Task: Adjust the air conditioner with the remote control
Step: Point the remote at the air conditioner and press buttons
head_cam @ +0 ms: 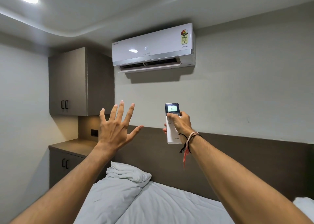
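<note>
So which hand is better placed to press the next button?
The right hand: it already grips the remote control, thumb on the buttons, aimed at the air conditioner. The left hand is open and empty.

Small bedroom, bed [163,205] with headboard [237,157], pillow [127,172], wall cabinets [68,82]

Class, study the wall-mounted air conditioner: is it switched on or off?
On. The air conditioner shows a lit "20" on its front panel, and the louvre along its underside is open.
</note>
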### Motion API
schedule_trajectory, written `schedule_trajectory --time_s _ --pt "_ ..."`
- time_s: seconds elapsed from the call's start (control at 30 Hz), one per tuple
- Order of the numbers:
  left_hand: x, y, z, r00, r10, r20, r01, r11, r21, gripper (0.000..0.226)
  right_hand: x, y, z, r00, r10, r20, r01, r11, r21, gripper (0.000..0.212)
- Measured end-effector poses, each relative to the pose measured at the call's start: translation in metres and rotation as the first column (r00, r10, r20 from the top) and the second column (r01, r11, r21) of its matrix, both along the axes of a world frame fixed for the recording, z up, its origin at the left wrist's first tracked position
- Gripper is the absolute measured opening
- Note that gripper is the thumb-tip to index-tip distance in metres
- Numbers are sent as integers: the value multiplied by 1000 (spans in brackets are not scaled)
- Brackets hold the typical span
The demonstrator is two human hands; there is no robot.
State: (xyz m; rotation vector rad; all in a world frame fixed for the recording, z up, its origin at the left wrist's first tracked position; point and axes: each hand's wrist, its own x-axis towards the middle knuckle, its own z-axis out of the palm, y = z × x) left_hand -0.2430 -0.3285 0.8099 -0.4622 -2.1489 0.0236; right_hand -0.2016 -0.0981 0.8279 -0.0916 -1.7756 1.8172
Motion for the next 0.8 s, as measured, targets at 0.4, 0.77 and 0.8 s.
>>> schedule_trajectory --time_s 0.4,0.77,0.8 --pt "-5 -1 -2 1000 -9 -4 9 1000 -21 93 11 -6 4 993 -113 13 113 993 26 36" --pt "-4 3 0 1000 -18 -1 18 1000 -6 94 9 2 4 974 -224 35 216 962 164 54" --pt "-4 3 0 1000 -19 -2 19 1000 -5 93 9 3 4 972 -232 32 223 959 176 58"
